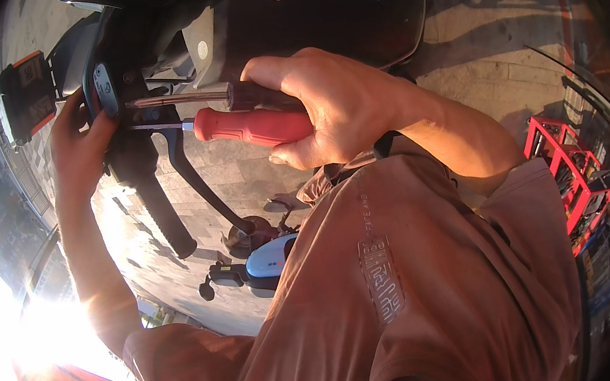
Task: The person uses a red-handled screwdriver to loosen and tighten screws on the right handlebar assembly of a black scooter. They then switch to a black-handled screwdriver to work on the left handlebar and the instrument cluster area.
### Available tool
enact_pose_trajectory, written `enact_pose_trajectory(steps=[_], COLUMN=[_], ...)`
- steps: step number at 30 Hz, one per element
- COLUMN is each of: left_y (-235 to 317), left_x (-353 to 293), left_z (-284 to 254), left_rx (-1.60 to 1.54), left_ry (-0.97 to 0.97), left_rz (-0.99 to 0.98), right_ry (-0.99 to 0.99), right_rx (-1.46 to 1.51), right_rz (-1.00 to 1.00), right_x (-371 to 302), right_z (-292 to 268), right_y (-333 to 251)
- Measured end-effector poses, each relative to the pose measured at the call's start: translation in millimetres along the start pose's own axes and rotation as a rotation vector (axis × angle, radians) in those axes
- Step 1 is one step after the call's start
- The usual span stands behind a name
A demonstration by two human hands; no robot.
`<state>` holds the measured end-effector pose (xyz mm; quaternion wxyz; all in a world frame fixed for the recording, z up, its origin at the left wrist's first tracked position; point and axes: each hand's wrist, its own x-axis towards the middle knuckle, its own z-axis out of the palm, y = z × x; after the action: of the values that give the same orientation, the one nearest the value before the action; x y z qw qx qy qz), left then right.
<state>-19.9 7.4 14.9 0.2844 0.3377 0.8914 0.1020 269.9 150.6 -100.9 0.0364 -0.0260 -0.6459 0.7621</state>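
Sunlit paved ground [243,171], red rack [567,170]

The right hand [326,106] sits right of the handlebar housing [107,88], with two screwdrivers [246,124] in it, one above the other, their shafts reaching left to the housing. The left hand [78,151] lies on the housing's left side. The grip [162,213] and brake lever [200,183] run down and right below the housing. A phone mount [27,93] stands left of the left hand. Another scooter [256,259] lies beyond, below the lever. A rack [570,170] stands far right.
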Motion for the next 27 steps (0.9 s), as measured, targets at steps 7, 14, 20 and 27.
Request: enact_pose_trajectory(steps=[7, 14, 20, 27], left_y=[-7.8, -9.0, -11.4, -16.7], left_x=[0.1, -0.7, -8.3, -9.5], left_z=[-3.3, -4.7, -8.5, -7.5], left_rx=[-0.018, -0.101, -0.149, -0.251], left_ry=[-0.011, -0.041, -0.096, -0.076], left_rz=[0.023, 0.003, 0.044, 0.076], right_ry=[0.014, 0.026, 0.076, 0.044], right_rx=[0.147, 0.099, 0.078, -0.018], right_rz=[-0.032, -0.05, -0.04, -0.012], right_x=[1.5, -1.5, -1.8, -5.9], right_z=[10.4, 10.3, 11.8, 8.6], right_y=[15.7, 16.5, 12.8, 2.2])
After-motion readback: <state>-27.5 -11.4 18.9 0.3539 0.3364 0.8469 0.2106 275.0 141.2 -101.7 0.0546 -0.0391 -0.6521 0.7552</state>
